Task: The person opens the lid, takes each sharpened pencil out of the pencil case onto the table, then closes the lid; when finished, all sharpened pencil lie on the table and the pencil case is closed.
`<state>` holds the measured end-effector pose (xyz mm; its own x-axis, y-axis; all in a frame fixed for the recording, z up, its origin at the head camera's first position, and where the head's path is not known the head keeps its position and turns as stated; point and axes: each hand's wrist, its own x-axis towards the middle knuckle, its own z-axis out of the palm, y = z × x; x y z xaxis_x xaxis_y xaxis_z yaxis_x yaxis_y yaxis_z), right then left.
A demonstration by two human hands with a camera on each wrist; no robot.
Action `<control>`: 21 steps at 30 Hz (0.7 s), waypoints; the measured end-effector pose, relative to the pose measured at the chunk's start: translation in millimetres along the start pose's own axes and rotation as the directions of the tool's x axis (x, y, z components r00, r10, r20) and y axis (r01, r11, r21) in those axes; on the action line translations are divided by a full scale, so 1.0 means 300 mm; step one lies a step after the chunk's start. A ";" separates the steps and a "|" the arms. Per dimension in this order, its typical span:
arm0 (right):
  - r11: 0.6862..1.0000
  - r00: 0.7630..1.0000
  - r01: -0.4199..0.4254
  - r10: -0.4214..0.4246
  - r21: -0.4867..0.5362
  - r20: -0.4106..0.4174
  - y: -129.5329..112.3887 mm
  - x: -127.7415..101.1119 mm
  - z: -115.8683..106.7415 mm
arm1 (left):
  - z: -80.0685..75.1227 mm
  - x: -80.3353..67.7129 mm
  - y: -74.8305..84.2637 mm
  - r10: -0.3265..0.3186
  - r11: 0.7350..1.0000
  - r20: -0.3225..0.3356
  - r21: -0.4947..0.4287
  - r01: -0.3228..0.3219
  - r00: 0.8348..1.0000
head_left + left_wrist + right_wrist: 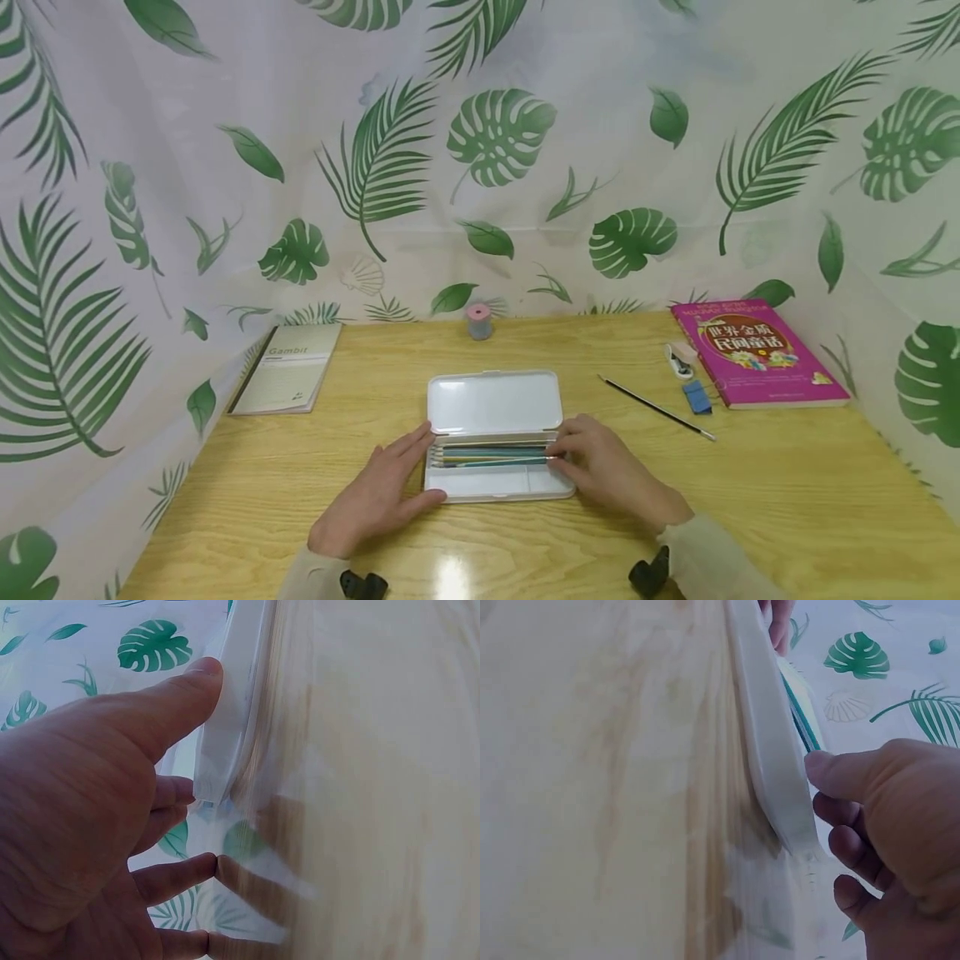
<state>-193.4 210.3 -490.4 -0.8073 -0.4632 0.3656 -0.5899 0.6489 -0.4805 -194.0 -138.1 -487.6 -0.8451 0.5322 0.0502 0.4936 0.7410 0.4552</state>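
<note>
White rectangular plastic pencil case (480, 481) lies open on the lt. wood-grain table (570, 558), slim coloured pencils along its rear. Person's R hand (609, 468) pinches a slim teal pencil (504, 462) near its R end, thumb & fingertips; L hand (378, 496), fingers loosely extended, touches case's L end. Thin black-shafted stick (657, 407) lies apart, R.

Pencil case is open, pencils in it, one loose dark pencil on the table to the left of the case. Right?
One error: the loose dark pencil lies to the right of the pencil case, not the left, as the head view shows. The rest holds: the case is open, with pencils in it.
</note>
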 end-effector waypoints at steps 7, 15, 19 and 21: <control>0.974 0.989 -0.129 0.139 0.187 -0.045 0.009 -0.033 -0.043 | -0.002 0.004 0.004 0.001 1.000 -0.004 0.000 -0.001 1.000; 0.948 0.965 -0.234 0.253 0.215 -0.062 0.052 -0.095 -0.101 | -0.002 0.005 0.010 0.006 1.000 -0.007 -0.006 -0.006 1.000; 0.948 0.959 -0.244 0.268 0.207 -0.097 0.082 -0.126 -0.126 | 0.002 0.004 0.009 0.010 1.000 -0.015 0.012 -0.010 1.000; 0.945 0.953 -0.255 0.281 0.203 -0.111 0.098 -0.145 -0.138 | 0.004 0.004 0.009 0.011 1.000 -0.017 0.020 -0.011 1.000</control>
<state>-175.2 274.4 -487.5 -0.9338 -0.1920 0.3019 -0.3546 0.6089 -0.7095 -193.5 -135.1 -487.4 -0.8430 0.5332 0.0705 0.5066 0.7432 0.4370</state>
